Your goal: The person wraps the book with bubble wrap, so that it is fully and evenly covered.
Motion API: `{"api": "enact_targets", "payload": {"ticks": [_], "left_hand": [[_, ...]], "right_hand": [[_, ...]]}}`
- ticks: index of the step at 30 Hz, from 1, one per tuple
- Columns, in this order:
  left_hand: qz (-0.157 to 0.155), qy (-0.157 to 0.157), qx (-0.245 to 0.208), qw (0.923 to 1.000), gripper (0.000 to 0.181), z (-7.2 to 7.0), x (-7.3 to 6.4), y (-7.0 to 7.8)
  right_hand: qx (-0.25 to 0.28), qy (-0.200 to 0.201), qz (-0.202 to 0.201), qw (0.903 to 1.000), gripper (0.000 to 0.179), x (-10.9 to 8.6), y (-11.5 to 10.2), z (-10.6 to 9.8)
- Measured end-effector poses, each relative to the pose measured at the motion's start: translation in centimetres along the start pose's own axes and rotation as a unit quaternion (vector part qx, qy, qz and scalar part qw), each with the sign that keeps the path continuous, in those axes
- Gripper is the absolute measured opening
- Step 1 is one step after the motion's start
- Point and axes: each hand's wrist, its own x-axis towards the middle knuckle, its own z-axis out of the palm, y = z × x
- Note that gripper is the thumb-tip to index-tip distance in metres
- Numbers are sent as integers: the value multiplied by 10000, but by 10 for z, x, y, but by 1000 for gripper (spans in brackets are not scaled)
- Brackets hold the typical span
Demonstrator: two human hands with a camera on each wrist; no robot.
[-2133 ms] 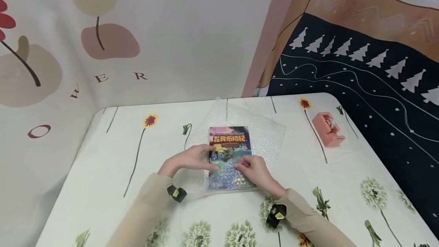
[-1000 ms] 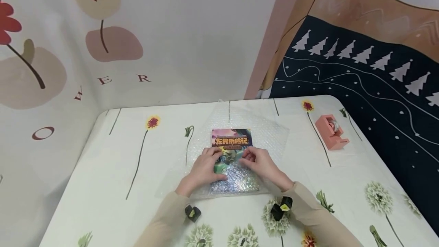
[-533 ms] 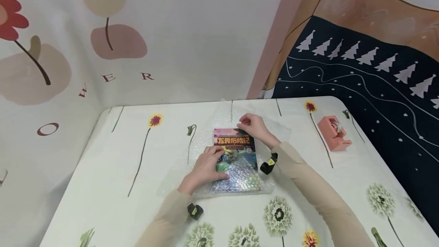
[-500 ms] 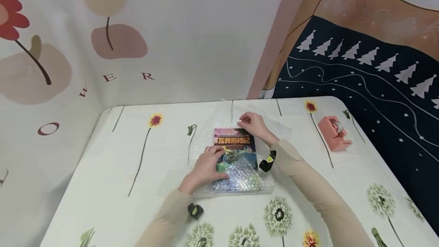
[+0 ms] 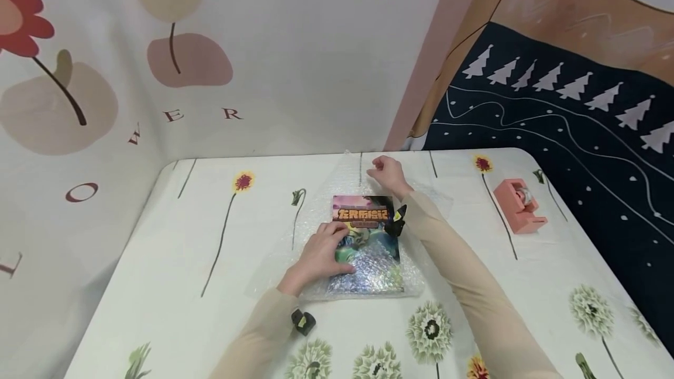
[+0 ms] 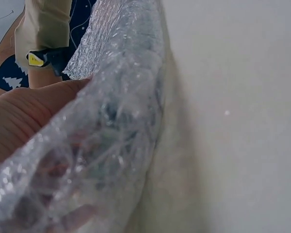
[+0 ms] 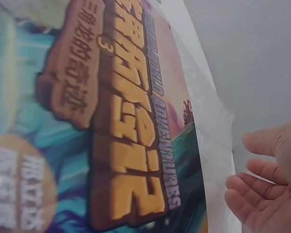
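A colourful comic-style book (image 5: 368, 202) with orange Chinese title letters lies on a sheet of clear bubble wrap (image 5: 327, 183). The near part of the wrap is folded over the lower half of its cover. My left hand (image 5: 318, 252) rests spread on the book's left side, thumb low on the wrapped part, fingers near the title. In the left wrist view, the wrap (image 6: 119, 104) bulges up in front of that hand (image 6: 22, 114). Beyond the book's top edge, over the far part of the wrap, is my right hand (image 5: 388, 173). Its fingers (image 7: 269, 177) are loosely bent, with nothing between them.
A pink tape dispenser (image 5: 512, 209) with a clear roll stands toward the right side of the table (image 5: 174, 262), which has a white flower-print cover. Behind the table hangs a pale printed cloth (image 5: 305, 75); a dark tree-patterned cloth (image 5: 558, 139) is at the right.
My right hand has moved from the middle of the book, past its top edge, to the far part of the wrap. The left hand shifted slightly onto the book and stays there.
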Motion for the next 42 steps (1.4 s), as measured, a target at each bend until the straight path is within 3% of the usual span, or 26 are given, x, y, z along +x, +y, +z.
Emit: {"api": "enact_targets", "payload": {"ticks": [4,15,24,34,42], "left_hand": [[-18,-23,21,10000,85,0,-1,0],[-25,-52,89,9999,86,1,0,1],[-28,-65,116,9999,83,-1,0,2],[-75,-91,130,9998,83,-2,-1,3],[-64,-95,96,9999,83,-3,-2,3]], "right_hand": [[-136,-77,-6,9999,43,5,-1,0],[-659,-333,531,9959,51,14,-5,-4],[-770,-223,423,9959,46,20,-4,-8],[-559,137,-463,9973,31,12,-18,-17],[-222,39,-1139,9932,16,-6,-20,-28]]}}
